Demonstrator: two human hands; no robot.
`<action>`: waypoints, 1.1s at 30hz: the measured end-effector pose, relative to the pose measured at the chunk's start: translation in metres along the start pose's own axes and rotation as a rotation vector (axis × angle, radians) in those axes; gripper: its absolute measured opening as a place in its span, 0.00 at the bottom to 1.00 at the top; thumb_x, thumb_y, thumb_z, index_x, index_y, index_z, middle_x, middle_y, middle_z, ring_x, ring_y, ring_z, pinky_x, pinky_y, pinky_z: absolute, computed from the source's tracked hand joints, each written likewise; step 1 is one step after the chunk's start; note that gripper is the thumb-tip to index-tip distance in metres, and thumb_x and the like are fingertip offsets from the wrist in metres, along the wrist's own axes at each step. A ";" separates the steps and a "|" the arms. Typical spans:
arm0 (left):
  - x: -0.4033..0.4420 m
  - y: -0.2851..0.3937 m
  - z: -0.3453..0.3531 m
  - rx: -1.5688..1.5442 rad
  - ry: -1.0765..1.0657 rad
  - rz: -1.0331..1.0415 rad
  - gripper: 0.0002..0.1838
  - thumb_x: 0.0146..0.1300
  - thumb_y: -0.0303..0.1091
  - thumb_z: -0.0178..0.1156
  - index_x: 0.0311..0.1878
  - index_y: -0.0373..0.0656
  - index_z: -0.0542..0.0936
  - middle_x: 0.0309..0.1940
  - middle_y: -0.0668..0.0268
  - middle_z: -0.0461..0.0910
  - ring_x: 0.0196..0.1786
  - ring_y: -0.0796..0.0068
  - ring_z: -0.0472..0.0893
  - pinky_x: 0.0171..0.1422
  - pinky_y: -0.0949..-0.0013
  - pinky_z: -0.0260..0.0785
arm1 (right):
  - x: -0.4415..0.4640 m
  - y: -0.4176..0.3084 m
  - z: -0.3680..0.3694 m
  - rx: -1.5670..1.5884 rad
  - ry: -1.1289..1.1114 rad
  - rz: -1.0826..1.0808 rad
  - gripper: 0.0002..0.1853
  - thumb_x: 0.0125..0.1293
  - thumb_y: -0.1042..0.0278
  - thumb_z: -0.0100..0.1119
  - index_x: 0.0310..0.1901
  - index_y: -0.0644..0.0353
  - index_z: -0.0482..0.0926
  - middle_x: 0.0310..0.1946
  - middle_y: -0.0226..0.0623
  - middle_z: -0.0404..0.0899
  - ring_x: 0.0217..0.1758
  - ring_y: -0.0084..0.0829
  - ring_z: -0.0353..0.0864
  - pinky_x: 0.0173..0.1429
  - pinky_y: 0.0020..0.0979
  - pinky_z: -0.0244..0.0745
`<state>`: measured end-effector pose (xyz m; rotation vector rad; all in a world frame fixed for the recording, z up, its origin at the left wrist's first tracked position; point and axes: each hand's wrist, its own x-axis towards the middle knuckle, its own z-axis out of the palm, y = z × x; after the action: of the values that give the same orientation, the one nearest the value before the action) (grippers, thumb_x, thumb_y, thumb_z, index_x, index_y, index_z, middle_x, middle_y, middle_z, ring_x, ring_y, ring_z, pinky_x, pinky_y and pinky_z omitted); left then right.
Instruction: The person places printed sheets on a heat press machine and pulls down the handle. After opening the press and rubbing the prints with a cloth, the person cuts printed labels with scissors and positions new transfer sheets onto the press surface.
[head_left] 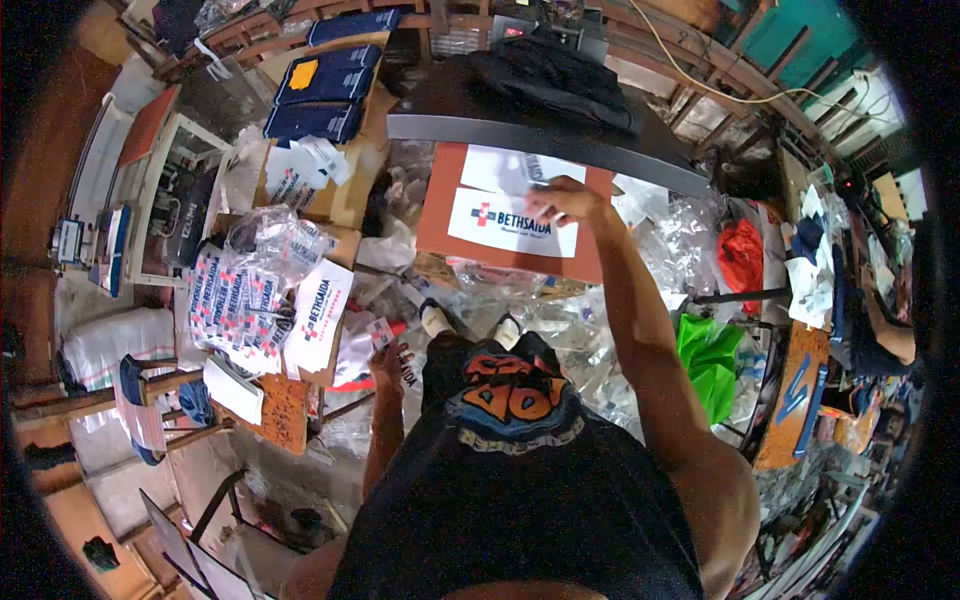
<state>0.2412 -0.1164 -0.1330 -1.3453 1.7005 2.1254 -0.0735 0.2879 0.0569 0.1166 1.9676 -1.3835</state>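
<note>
A white sheet with the BETHSAIDA print (470, 222) lies on a red-brown board (438, 205) under the dark press edge. Over its upper right part is my right hand (565, 202), fingers bent together, by a small blurred printed piece (537, 170); whether the fingers grip it is unclear. Another white sheet (483, 168) lies behind. Low at the left, my left hand (385, 365) is closed around a small printed piece (379, 333), beside a pale printed sheet (358, 358).
A pile of printed pieces (235, 310) and a larger BETHSAIDA sheet (320, 318) are at the left. Folded navy cloths (325, 75) lie at the back left. Clear plastic covers the floor; a green bag (708, 365) is at the right, near another person's arm (885, 325).
</note>
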 end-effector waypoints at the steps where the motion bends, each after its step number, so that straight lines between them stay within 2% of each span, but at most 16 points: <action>1: -0.001 0.002 0.001 -0.005 0.004 0.002 0.20 0.71 0.41 0.64 0.60 0.39 0.82 0.45 0.62 0.88 0.34 0.69 0.86 0.32 0.67 0.73 | 0.010 0.006 -0.008 -0.004 -0.005 -0.004 0.21 0.68 0.42 0.69 0.46 0.53 0.87 0.41 0.31 0.90 0.37 0.21 0.84 0.39 0.25 0.74; 3: -0.008 0.002 0.003 -0.062 0.025 0.059 0.15 0.72 0.35 0.63 0.55 0.36 0.82 0.40 0.56 0.89 0.30 0.68 0.87 0.29 0.69 0.74 | 0.026 0.025 -0.024 -0.137 -0.058 0.143 0.18 0.65 0.44 0.71 0.39 0.52 0.88 0.36 0.29 0.89 0.32 0.18 0.81 0.32 0.23 0.69; 4: -0.008 0.001 0.003 -0.064 0.027 0.058 0.15 0.72 0.35 0.63 0.55 0.36 0.82 0.40 0.56 0.89 0.30 0.68 0.87 0.29 0.69 0.74 | 0.019 0.025 -0.026 -0.071 -0.105 0.061 0.18 0.63 0.45 0.72 0.33 0.53 0.87 0.31 0.28 0.87 0.26 0.16 0.76 0.24 0.23 0.61; 5: -0.008 0.000 0.002 -0.057 0.024 0.064 0.15 0.72 0.35 0.63 0.55 0.36 0.82 0.40 0.55 0.89 0.30 0.69 0.87 0.29 0.69 0.74 | 0.015 0.021 -0.028 -0.072 -0.106 0.062 0.18 0.63 0.45 0.72 0.33 0.53 0.87 0.31 0.28 0.87 0.26 0.16 0.76 0.24 0.23 0.61; 7: -0.008 -0.001 0.002 -0.047 0.020 0.070 0.15 0.71 0.36 0.63 0.55 0.36 0.83 0.40 0.55 0.89 0.30 0.69 0.87 0.29 0.69 0.74 | 0.006 0.012 -0.035 -0.151 -0.165 0.098 0.20 0.62 0.38 0.71 0.33 0.48 0.87 0.32 0.22 0.87 0.34 0.16 0.77 0.32 0.23 0.65; 11: -0.009 0.003 0.000 -0.072 0.018 0.046 0.16 0.71 0.37 0.63 0.54 0.35 0.83 0.41 0.55 0.89 0.30 0.69 0.87 0.30 0.68 0.74 | 0.049 0.050 -0.068 -0.298 -0.159 0.165 0.24 0.59 0.36 0.73 0.38 0.51 0.89 0.33 0.24 0.87 0.36 0.14 0.78 0.31 0.23 0.68; 12: -0.008 0.004 -0.001 -0.074 0.012 0.060 0.16 0.72 0.38 0.63 0.53 0.35 0.83 0.41 0.56 0.89 0.30 0.69 0.87 0.30 0.68 0.74 | 0.061 0.062 -0.076 -0.426 -0.029 0.156 0.26 0.60 0.37 0.73 0.45 0.54 0.88 0.39 0.29 0.87 0.41 0.19 0.81 0.37 0.28 0.74; 15: -0.006 0.004 -0.006 -0.018 0.012 0.054 0.18 0.73 0.41 0.63 0.53 0.35 0.83 0.41 0.57 0.90 0.31 0.70 0.87 0.29 0.69 0.74 | 0.102 0.107 -0.091 -0.970 0.480 -0.348 0.35 0.63 0.40 0.69 0.63 0.59 0.81 0.60 0.46 0.83 0.61 0.36 0.83 0.63 0.44 0.79; 17: -0.007 0.002 -0.005 0.004 0.020 0.049 0.18 0.73 0.42 0.63 0.52 0.35 0.83 0.41 0.57 0.90 0.31 0.70 0.87 0.29 0.69 0.74 | 0.114 0.108 -0.086 -1.094 0.928 -0.496 0.36 0.67 0.42 0.64 0.68 0.60 0.75 0.69 0.53 0.75 0.74 0.49 0.72 0.77 0.50 0.66; 18: -0.006 0.002 -0.005 0.027 0.028 0.046 0.18 0.73 0.43 0.63 0.52 0.36 0.83 0.41 0.58 0.89 0.31 0.70 0.87 0.29 0.69 0.74 | 0.079 0.076 -0.059 -1.093 0.970 -0.474 0.36 0.68 0.40 0.61 0.69 0.58 0.75 0.69 0.54 0.75 0.73 0.56 0.71 0.77 0.47 0.66; 22: -0.008 0.010 0.005 0.051 0.017 0.057 0.18 0.73 0.44 0.63 0.51 0.36 0.83 0.41 0.58 0.89 0.31 0.71 0.87 0.28 0.69 0.73 | 0.079 0.058 -0.011 -1.230 1.004 -0.521 0.38 0.64 0.40 0.65 0.69 0.56 0.75 0.68 0.54 0.75 0.71 0.59 0.72 0.76 0.46 0.68; 25: -0.009 0.012 0.005 -0.008 0.008 0.083 0.18 0.73 0.44 0.63 0.52 0.36 0.82 0.41 0.58 0.89 0.31 0.70 0.87 0.28 0.70 0.72 | 0.096 0.053 0.009 -0.970 0.907 -0.466 0.39 0.60 0.39 0.69 0.68 0.55 0.77 0.66 0.55 0.76 0.68 0.56 0.76 0.74 0.46 0.70; 27: -0.011 0.014 0.003 -0.028 0.022 0.059 0.19 0.73 0.43 0.63 0.53 0.36 0.82 0.41 0.58 0.89 0.31 0.70 0.87 0.27 0.70 0.72 | 0.074 0.022 0.010 -0.981 0.516 -0.260 0.42 0.56 0.41 0.72 0.69 0.56 0.75 0.67 0.56 0.74 0.70 0.54 0.74 0.73 0.48 0.71; 28: -0.011 0.012 0.000 -0.031 0.028 0.057 0.19 0.73 0.43 0.63 0.53 0.36 0.82 0.41 0.58 0.89 0.31 0.70 0.87 0.27 0.70 0.72 | 0.078 0.024 0.009 -0.983 0.510 -0.263 0.42 0.56 0.41 0.72 0.69 0.56 0.75 0.67 0.56 0.74 0.70 0.54 0.74 0.73 0.48 0.71; 30: -0.003 0.000 -0.011 -0.007 0.014 0.075 0.19 0.73 0.43 0.63 0.54 0.35 0.82 0.41 0.58 0.89 0.31 0.70 0.87 0.28 0.70 0.72 | 0.088 0.033 -0.002 -1.228 0.543 -0.531 0.37 0.59 0.47 0.70 0.68 0.56 0.76 0.66 0.57 0.74 0.70 0.53 0.75 0.71 0.50 0.73; 33: 0.009 -0.022 -0.028 -0.108 -0.029 0.067 0.20 0.73 0.44 0.63 0.54 0.34 0.82 0.42 0.57 0.89 0.31 0.70 0.87 0.28 0.70 0.73 | 0.103 0.045 -0.012 -1.242 0.621 -0.664 0.31 0.63 0.52 0.68 0.65 0.56 0.78 0.64 0.58 0.75 0.67 0.54 0.77 0.68 0.51 0.74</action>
<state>0.2643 -0.1353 -0.1553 -1.2948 1.6652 2.2922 -0.1354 0.2845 -0.0378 -0.8254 3.2175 -0.1731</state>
